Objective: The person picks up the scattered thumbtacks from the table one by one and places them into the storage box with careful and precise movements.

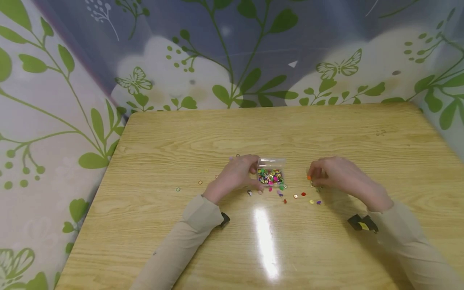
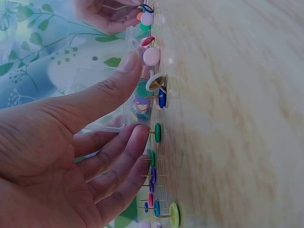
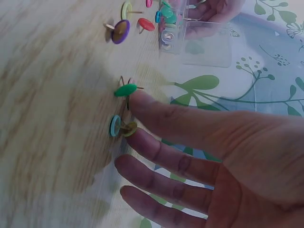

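Note:
A small clear plastic box point(image 1: 270, 177), its lid raised, holds many colourful thumbtacks point(image 1: 270, 176). My left hand point(image 1: 237, 173) grips the box's left end, thumb on the near side and fingers at the far side. In the left wrist view, a white-rimmed thumbtack point(image 2: 155, 82) lies near the thumb. To the right of the box, my right hand point(image 1: 338, 173) is lowered to the table. In the right wrist view its thumb touches or nearly touches a green thumbtack point(image 3: 126, 90), and its index fingertip is at a yellow thumbtack point(image 3: 129, 128); thumb and index stay apart.
Loose thumbtacks lie about the box, among them a red one point(image 1: 303, 194), a yellow one point(image 1: 311, 201) and a green one point(image 1: 178, 189). The wooden table point(image 1: 145, 249) meets a leaf-patterned curtain point(image 1: 203, 72) at its far edge.

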`<state>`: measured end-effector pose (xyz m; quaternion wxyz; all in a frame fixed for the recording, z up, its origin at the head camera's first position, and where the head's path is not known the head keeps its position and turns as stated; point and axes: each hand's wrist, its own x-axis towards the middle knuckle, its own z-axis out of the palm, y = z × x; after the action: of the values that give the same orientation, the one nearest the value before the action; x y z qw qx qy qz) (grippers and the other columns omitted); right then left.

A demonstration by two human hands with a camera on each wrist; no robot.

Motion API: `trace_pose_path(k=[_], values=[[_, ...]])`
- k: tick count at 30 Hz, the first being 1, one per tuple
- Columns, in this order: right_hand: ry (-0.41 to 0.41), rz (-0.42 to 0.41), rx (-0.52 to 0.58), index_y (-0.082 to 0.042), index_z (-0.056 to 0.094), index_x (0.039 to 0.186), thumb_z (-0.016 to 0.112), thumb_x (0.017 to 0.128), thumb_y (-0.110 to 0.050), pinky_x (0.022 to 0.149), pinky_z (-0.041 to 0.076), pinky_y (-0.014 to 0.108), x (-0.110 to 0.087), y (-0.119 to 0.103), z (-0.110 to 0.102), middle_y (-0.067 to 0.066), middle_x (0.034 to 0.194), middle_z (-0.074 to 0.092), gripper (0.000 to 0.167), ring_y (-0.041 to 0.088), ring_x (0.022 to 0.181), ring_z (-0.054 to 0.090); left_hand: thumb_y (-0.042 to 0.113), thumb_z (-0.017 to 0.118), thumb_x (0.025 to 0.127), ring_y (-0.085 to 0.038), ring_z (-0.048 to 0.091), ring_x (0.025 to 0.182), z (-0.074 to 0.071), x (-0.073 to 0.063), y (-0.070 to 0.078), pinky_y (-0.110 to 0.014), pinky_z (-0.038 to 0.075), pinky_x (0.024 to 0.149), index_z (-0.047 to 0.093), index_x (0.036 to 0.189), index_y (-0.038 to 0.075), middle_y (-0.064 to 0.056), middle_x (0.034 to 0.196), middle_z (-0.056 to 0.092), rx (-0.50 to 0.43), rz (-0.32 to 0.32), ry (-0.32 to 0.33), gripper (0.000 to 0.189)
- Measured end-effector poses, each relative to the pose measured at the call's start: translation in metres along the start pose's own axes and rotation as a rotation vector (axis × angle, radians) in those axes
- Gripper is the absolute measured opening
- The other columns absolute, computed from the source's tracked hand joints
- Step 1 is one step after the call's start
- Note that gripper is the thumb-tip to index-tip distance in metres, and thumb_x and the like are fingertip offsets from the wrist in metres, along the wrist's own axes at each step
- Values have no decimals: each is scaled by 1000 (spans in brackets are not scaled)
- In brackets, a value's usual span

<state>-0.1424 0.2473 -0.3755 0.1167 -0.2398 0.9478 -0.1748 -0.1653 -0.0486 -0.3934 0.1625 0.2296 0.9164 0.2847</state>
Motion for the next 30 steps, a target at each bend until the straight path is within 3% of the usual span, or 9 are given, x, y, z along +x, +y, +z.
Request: trace_pose_path(k=[10,19,26,30], values=[[-9,-14,-22,-22,66,81,82,84,-14,61,44,30,2,-5,2,-12,77,66,18,7,68,55,32,93,68,-18,63,102,0,0,0,-34,52,91,63,112,12,-2,108,68,-10,0,0,57],[51,-46,-30,-21,67,81,80,86,-10,57,45,28,0,-7,1,-11,78,67,18,5,65,55,33,93,68,-17,63,101,1,0,0,-33,51,91,63,113,12,-1,107,68,2,-3,1,59],[114,-97,-57,-20,64,81,78,87,-7,49,38,24,0,-10,1,-9,77,67,19,4,56,46,35,93,66,-17,63,100,0,0,0,-33,52,89,64,113,11,-1,107,68,15,3,4,61],[138,-124,-59,-20,61,81,76,85,-4,50,40,24,1,-17,0,-8,76,65,22,3,58,51,36,92,67,-17,63,99,0,0,0,-32,52,88,64,114,10,-2,106,68,15,4,4,61]])
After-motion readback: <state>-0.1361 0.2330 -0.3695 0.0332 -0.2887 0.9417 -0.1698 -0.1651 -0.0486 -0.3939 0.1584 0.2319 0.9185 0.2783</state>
